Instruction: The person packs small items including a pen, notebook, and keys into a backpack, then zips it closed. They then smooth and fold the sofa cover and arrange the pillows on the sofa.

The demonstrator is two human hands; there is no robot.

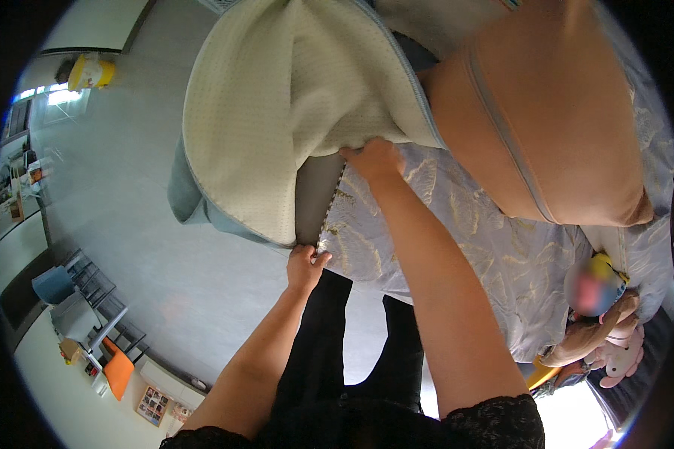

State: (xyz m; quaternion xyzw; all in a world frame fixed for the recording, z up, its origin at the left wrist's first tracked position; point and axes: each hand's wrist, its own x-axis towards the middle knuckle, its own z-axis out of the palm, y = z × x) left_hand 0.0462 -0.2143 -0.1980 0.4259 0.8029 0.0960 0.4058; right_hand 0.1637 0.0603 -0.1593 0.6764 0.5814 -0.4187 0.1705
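Note:
A large fabric cover is spread in front of me, its cream dotted inner face up and a blue-green outer side showing along its curved edge. A dark grey strip with a toothed-looking edge runs between my hands. My left hand is closed on the near end of that strip, at the cover's lower corner. Farther off, my right hand pinches the cover's edge near the strip's far end. Its fingertips are partly hidden by the fabric.
A grey bedspread with gold leaf patterns lies beneath the work. On it at the right rests a big tan cushion with a grey zip seam. Soft toys lie at the lower right. Chairs stand at the left across the grey floor.

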